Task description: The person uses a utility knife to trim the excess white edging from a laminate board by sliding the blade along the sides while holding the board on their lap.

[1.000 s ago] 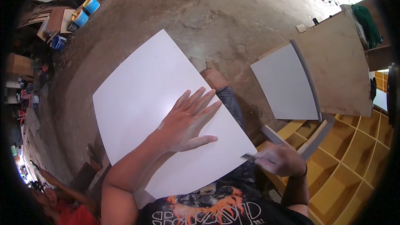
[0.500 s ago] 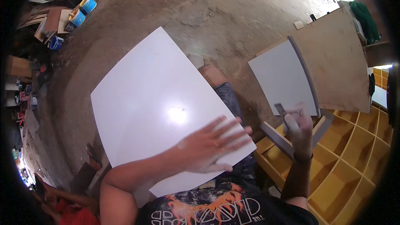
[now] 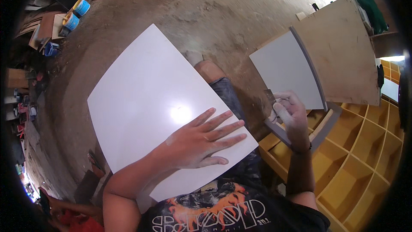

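Observation:
A large white board (image 3: 141,86) lies across my lap, a glare spot on its surface. My left hand (image 3: 201,141) rests spread on it near the right edge, fingers apart and nothing in them. To the right of the board, my right hand (image 3: 287,111) is raised with a small dark flat blade (image 3: 269,96), like a scraper, pinched between thumb and fingers. Behind that hand a smaller pale grey panel (image 3: 283,66) with a darker edge strip leans against a plywood panel (image 3: 334,51). My bent knee (image 3: 208,71) shows beyond the white board.
A yellow compartmented cabinet (image 3: 356,154) lies at the right, with a grey-edged frame (image 3: 279,129) on it. Several paint buckets (image 3: 71,21) and wood offcuts stand at the upper left on the dirt floor (image 3: 180,8). Another person in red (image 3: 75,219) sits at the lower left.
My right hand with the blade has risen from beside the board's lower right corner. My left hand has slid down and rightward on the board, its fingers still spread.

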A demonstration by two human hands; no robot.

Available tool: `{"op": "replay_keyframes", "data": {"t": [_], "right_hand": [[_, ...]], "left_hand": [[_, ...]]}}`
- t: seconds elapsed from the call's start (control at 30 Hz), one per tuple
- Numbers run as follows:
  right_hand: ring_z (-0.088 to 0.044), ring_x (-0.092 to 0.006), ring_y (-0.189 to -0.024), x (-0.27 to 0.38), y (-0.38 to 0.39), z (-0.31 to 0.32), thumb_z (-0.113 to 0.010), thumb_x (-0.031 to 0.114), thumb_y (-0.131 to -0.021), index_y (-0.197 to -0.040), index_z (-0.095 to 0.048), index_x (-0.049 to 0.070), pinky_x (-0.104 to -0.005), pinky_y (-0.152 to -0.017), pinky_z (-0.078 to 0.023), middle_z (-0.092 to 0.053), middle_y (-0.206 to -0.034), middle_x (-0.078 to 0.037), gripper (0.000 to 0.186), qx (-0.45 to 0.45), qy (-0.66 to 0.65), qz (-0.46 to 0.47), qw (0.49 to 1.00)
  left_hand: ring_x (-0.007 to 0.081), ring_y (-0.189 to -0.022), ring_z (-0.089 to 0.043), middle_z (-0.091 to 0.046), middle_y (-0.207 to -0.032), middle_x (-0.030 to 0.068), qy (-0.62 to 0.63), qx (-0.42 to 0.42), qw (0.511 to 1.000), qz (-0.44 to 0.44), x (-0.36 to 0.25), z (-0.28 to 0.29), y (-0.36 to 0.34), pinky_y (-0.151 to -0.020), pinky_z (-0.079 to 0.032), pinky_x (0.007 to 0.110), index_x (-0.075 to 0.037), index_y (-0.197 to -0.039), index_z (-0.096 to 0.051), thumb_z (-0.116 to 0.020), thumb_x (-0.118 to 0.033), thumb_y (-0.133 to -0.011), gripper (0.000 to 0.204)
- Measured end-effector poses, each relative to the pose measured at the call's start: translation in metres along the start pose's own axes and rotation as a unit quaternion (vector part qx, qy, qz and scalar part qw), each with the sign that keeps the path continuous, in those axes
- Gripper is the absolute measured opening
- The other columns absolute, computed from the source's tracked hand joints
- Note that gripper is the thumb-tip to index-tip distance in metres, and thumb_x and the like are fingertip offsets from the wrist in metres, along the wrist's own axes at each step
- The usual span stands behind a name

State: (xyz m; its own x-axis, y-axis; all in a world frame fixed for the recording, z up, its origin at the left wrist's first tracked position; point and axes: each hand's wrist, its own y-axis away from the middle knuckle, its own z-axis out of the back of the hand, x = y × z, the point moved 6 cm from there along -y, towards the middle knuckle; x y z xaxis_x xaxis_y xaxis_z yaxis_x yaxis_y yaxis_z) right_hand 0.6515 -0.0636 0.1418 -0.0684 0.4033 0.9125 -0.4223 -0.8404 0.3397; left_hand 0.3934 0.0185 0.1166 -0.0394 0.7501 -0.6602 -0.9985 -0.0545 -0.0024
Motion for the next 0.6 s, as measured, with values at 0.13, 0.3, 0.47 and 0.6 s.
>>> {"op": "replay_keyframes", "data": {"t": [0.13, 0.3, 0.47, 0.6], "right_hand": [[-0.065, -0.0116, -0.073, -0.004, 0.001, -0.008, -0.061, -0.004, -0.109, -0.129, -0.064, -0.002, -0.0266, -0.070, -0.053, -0.070, -0.082, -0.006, 0.019, 0.010, -0.012, -0.006, 1.000], [-0.067, -0.0101, -0.075, -0.008, -0.002, -0.021, -0.063, -0.002, -0.110, -0.127, -0.063, -0.002, -0.0261, -0.070, -0.052, -0.071, -0.083, -0.005, 0.017, 0.050, 0.004, 0.009, 0.999], [-0.069, -0.0103, -0.077, -0.004, -0.005, -0.040, -0.065, -0.003, -0.109, -0.123, -0.065, -0.002, -0.0259, -0.072, -0.053, -0.072, -0.084, -0.006, 0.014, 0.062, 0.025, 0.020, 0.998], [-0.074, -0.0120, -0.081, -0.008, 0.001, -0.054, -0.071, -0.002, -0.105, -0.114, -0.067, -0.002, -0.0272, -0.073, -0.056, -0.075, -0.088, -0.008, 0.010, 0.081, 0.069, 0.036, 0.994]], "left_hand": [[0.0305, -0.172, -0.022, -0.033, -0.184, -0.0042, 0.018, -0.013, 0.999, -0.045, -0.019, -0.003, -0.007, -0.142, -0.018, 0.059, -0.042, -0.174, -0.038, -0.068, -0.060, -0.102, 0.080], [0.0287, -0.171, -0.026, -0.034, -0.184, -0.0048, 0.064, -0.026, 0.995, -0.068, -0.021, -0.007, -0.003, -0.141, -0.019, 0.059, -0.044, -0.172, -0.041, -0.076, -0.053, -0.098, 0.082], [0.0298, -0.171, -0.029, -0.037, -0.182, 0.0024, -0.015, -0.046, 0.998, -0.033, 0.035, 0.010, 0.016, -0.140, -0.022, 0.058, -0.038, -0.170, -0.049, -0.077, -0.051, -0.098, 0.078], [0.0356, -0.171, -0.027, -0.033, -0.184, 0.0108, -0.064, -0.101, 0.961, 0.249, 0.127, 0.049, 0.053, -0.141, -0.020, 0.056, -0.029, -0.171, -0.050, -0.081, -0.052, -0.093, 0.087]]}}
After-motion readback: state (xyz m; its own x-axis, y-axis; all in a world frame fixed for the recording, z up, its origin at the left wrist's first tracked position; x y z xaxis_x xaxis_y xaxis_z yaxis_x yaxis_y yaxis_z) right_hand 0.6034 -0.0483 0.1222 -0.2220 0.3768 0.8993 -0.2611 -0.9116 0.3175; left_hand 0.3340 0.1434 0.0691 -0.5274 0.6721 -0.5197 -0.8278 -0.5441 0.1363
